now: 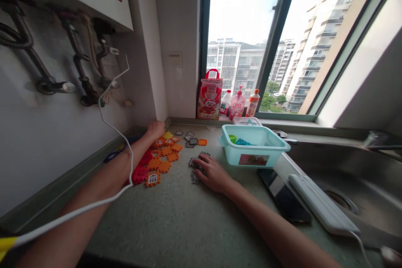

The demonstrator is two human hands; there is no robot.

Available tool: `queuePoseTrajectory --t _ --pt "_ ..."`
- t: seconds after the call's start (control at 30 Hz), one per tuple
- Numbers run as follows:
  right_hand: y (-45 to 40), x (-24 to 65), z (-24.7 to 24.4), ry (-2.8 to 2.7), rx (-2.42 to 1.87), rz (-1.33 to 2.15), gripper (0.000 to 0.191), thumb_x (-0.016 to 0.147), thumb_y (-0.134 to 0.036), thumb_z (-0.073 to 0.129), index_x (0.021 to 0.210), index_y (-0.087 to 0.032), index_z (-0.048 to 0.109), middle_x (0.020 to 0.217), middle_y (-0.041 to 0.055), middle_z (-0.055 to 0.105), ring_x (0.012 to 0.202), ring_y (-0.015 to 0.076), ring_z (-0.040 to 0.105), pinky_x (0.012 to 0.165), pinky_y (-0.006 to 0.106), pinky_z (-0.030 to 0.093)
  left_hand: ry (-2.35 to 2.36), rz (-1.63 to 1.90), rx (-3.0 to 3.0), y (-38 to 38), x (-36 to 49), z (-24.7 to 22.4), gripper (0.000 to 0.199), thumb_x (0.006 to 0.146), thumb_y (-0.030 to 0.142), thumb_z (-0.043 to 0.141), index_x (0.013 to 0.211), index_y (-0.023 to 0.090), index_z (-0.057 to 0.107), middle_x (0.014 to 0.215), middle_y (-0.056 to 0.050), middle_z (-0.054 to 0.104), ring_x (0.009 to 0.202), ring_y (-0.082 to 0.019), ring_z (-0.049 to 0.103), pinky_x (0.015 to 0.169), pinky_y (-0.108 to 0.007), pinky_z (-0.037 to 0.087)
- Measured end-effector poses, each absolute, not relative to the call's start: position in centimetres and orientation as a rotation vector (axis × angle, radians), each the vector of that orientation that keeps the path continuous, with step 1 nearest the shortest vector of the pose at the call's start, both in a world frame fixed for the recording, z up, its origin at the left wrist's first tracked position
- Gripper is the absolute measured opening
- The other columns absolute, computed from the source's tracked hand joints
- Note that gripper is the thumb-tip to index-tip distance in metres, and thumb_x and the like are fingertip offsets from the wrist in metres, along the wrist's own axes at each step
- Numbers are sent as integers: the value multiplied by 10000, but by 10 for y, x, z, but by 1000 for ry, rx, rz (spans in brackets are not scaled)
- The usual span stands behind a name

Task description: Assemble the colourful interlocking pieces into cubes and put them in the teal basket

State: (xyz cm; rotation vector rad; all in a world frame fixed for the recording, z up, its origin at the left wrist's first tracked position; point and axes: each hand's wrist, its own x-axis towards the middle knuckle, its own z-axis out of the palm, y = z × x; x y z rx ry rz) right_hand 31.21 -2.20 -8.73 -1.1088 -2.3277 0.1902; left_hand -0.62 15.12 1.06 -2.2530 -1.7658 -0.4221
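My left hand reaches to the back corner of the counter, beside a yellow toothed puzzle tile; its fingertips are turned away from view. Below it spread orange tiles and red tiles, some printed with a white window. In the middle of the counter, my right hand rests over several dark grey tiles, fingers apart and bent down onto them. A small group of grey tiles with an orange tile lies farther back. Blue tiles sit partly behind my left arm.
To the right stands a pale turquoise tub holding green and blue pieces. A black phone and a white power strip lie beside the steel sink. A white cable hangs across my left arm. Bottles line the windowsill.
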Motion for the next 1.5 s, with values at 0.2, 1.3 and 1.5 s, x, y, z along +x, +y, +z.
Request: queuePoseTrajectory --t 0.2,1.3,1.5 --pt "-26 311 -79 -2321 -1217 134 478 999 -438 602 1436 -250 643 1482 151 591 1383 336 536 1173 511 432 -1878 -524 -2231 145 4 28 110 922 152 637 988 122 719 1005 -85 702 961 -195 583 938 -339 449" --pt "-37 350 -63 -2303 -1044 224 117 913 -253 746 1026 -226 730 1142 81 751 1143 260 671 1021 385 517 -1064 -440 -2903 1 53 -30 356 943 504 629 1199 276 725 1139 -75 735 1102 -293 659 997 -412 455" --pt "-41 349 -58 -2307 -1091 163 215 863 -244 765 1073 -233 722 1028 61 757 1023 245 690 938 347 531 -1134 -619 -2924 11 48 -33 401 826 387 731 1201 246 724 1110 -68 760 1025 -267 691 947 -357 494"
